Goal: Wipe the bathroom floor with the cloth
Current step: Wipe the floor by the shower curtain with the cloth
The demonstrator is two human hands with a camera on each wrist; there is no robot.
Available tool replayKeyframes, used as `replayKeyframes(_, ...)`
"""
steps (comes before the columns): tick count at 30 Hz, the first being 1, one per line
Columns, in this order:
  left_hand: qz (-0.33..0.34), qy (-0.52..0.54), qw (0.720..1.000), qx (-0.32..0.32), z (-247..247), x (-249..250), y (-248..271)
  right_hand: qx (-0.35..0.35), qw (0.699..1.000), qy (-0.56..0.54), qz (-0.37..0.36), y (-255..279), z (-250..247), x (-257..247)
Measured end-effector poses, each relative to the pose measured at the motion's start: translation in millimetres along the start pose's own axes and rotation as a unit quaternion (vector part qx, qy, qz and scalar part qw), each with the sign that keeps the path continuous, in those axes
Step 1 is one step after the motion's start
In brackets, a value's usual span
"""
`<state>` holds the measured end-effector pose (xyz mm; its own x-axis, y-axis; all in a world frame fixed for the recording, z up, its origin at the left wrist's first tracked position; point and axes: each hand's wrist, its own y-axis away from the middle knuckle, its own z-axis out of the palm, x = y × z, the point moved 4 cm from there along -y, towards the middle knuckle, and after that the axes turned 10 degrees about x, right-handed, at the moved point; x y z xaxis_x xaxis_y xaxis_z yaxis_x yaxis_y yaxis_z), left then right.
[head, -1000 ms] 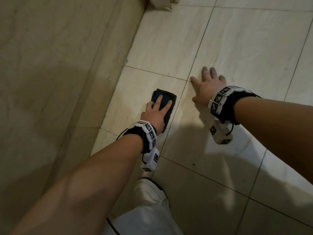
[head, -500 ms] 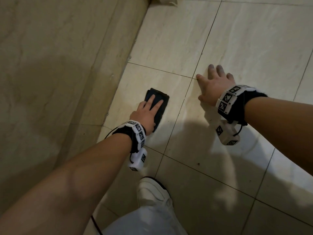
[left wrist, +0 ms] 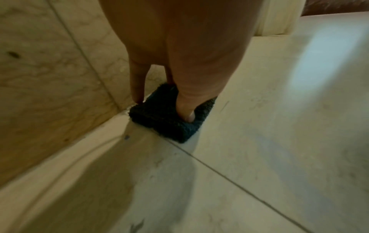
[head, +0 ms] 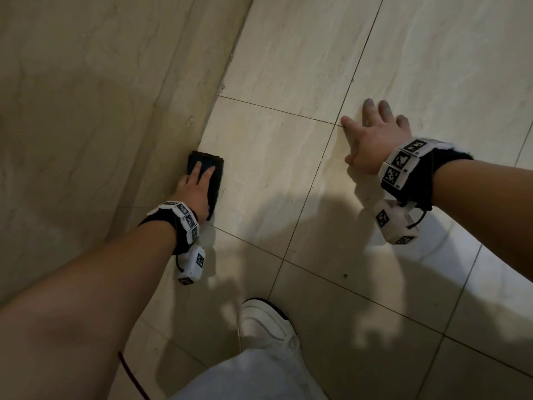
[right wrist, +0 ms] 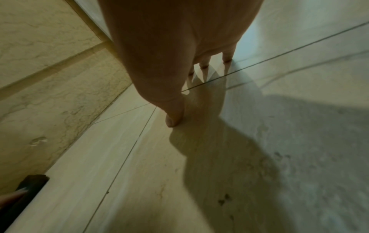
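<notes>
Writing: no brand or readable word shows anywhere; the white wristband tiles carry black-and-white square code patterns, and tiny marks beside the right band's tiles are too small to read.
Cloth: one dark, blue-black, thick folded pile cloth (head: 208, 171) lies flat on the pale marbled tile floor (head: 288, 174), its far left corner touching the base of the beige marbled wall (head: 86, 111).
Left hand: the left hand (head: 196, 192) lies on top of the cloth with straight fingers pressing down; from the left wrist view one fingertip sinks into the pile (left wrist: 185, 116) and another finger reaches the cloth's edge beside the wall.
Right hand: the right hand (head: 372, 137) is spread flat on the bare floor, well apart from the cloth, fingers straight and fanned, the thumb tip at a crossing of grout lines; it holds nothing.
Wristbands: two black bands with white coded tiles, one on the left wrist (head: 180, 223) and one on the right wrist (head: 403, 166), each with one white coded box hanging under it.
Shoe: one white shoe (head: 265, 321) stands on the floor between the arms, with a pale trouser leg (head: 251, 373) above it.
Cable: one thin dark red cable (head: 131, 373) runs near the left forearm.
Shadows: dark arm and hand shadows fall on the tiles below both wrists.
</notes>
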<state>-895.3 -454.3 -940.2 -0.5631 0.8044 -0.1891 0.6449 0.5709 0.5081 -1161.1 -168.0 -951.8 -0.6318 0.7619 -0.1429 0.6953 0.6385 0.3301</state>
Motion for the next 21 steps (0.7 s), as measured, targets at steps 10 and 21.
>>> replayKeyframes(10, 0.007, 0.016, 1.000, 0.023, 1, 5, 8, -0.003, 1.000, 0.003, 0.001, 0, -2, 1)
replayKeyframes(21, 0.083, 0.040, 0.995, 0.025, -6, 86, 42, -0.017, 1.000, -0.004, -0.003, -1, -5, -1)
